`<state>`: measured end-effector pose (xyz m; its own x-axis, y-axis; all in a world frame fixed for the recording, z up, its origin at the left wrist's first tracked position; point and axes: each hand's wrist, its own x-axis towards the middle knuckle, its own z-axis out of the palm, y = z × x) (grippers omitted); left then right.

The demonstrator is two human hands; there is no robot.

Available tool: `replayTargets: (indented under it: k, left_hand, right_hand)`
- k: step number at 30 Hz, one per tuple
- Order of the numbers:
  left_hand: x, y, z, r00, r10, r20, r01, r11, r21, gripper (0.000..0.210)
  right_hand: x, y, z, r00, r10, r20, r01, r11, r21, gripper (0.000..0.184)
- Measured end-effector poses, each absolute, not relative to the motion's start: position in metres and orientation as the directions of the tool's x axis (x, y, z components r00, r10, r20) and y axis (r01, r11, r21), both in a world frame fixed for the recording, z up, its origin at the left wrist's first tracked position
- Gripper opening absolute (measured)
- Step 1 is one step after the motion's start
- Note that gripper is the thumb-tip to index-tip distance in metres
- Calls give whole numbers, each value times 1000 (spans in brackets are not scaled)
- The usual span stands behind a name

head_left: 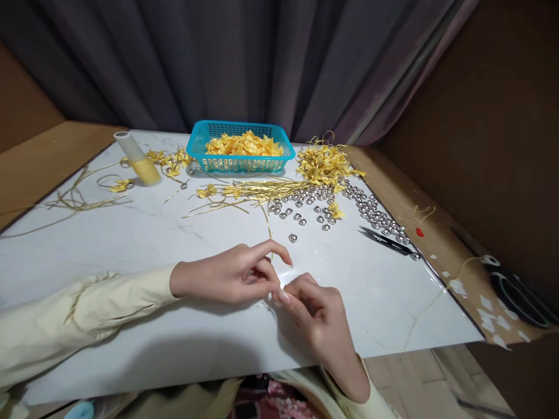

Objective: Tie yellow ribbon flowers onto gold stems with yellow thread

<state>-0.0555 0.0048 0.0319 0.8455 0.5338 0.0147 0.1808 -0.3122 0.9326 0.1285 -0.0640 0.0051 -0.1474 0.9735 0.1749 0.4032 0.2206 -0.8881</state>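
Above the white tabletop near its front edge, my left hand [236,273] is pinched closed between thumb and a finger, with the index finger lifted and curved. My right hand [321,317] meets it fingertip to fingertip, thumb pressed against the index finger. Whatever lies between the fingertips is too small and hidden to make out. A thin gold cord [268,224] runs down the table toward my left fingers. Just beyond my hands lies a loose silver heart-shaped bead [293,238], apart from a scattered pile of similar beads [371,209].
A blue basket [240,164] holds yellow ribbon pieces. Beside it are a heap of yellow ribbon bows [325,163] and gold cords [262,189]. A thread spool [140,160] stands at left. Black thread snips [388,241] lie right, with scissors [519,294] past the table edge.
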Motion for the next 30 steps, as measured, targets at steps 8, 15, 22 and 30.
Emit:
replayTargets:
  k: [8,15,22,30]
  left_hand:
    - [-57,2,34,864,498,70,169,-418,892,19]
    - [-57,2,35,832,555,13,186,-301,935,18]
    - [-57,2,33,826,563,7,201,-308,930,17]
    - [-57,4,39,851,519,-73,180,-159,971,19]
  right_hand:
    - [130,-64,-3,-162,986,43,239,82,-968,27]
    - [130,-65,-9,-141,990,0,249,36,-968,31]
    - [130,-65,-8,-138,990,3,243,37,-969,30]
    - [130,-64,-6,-149,989,21,244,57,-968,30]
